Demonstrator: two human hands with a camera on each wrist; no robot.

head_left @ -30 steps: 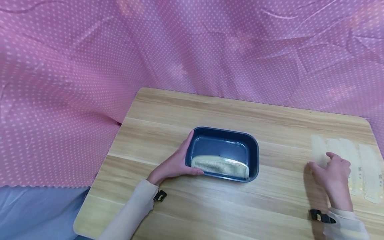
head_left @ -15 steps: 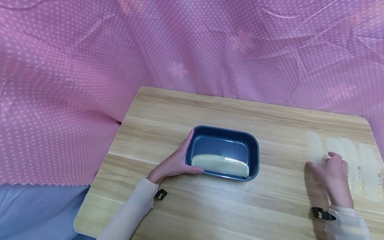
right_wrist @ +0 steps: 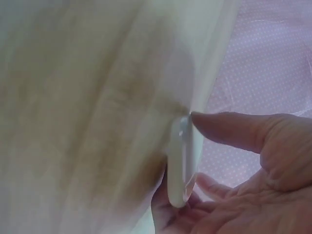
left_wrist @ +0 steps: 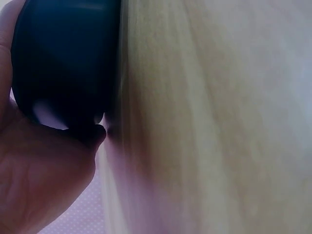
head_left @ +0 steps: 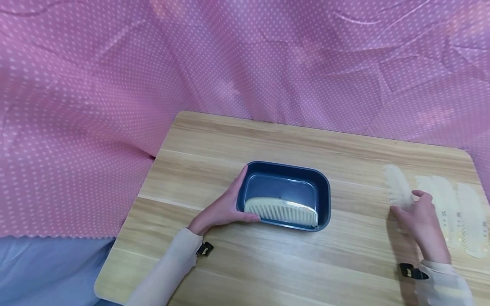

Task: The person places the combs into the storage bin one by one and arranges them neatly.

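Note:
My left hand (head_left: 222, 208) grips the left end of a dark blue rectangular box (head_left: 283, 185), thumb at the front rim, remaining fingers hidden beyond the side. Inside the box, along its front wall, stands a cream comb (head_left: 281, 211) on its edge, teeth towards me. At the table's right, my right hand (head_left: 423, 223) pinches another pale comb (head_left: 397, 185) by its near end, which the fingers partly cover. This comb slants away from me, teeth to the left. The right wrist view shows the comb's end (right_wrist: 175, 161) between thumb and fingers.
To the right of my right hand lie two overlapping pale combs (head_left: 444, 204) and a separate one (head_left: 471, 216) near the right edge. All rest on a wooden table (head_left: 268, 263). A pink dotted cloth (head_left: 249, 63) hangs behind and at the left.
The comb at my right hand has slid left, away from the other combs, and tilted slightly. The right hand has shifted a little left with it. The left hand and box have stayed put.

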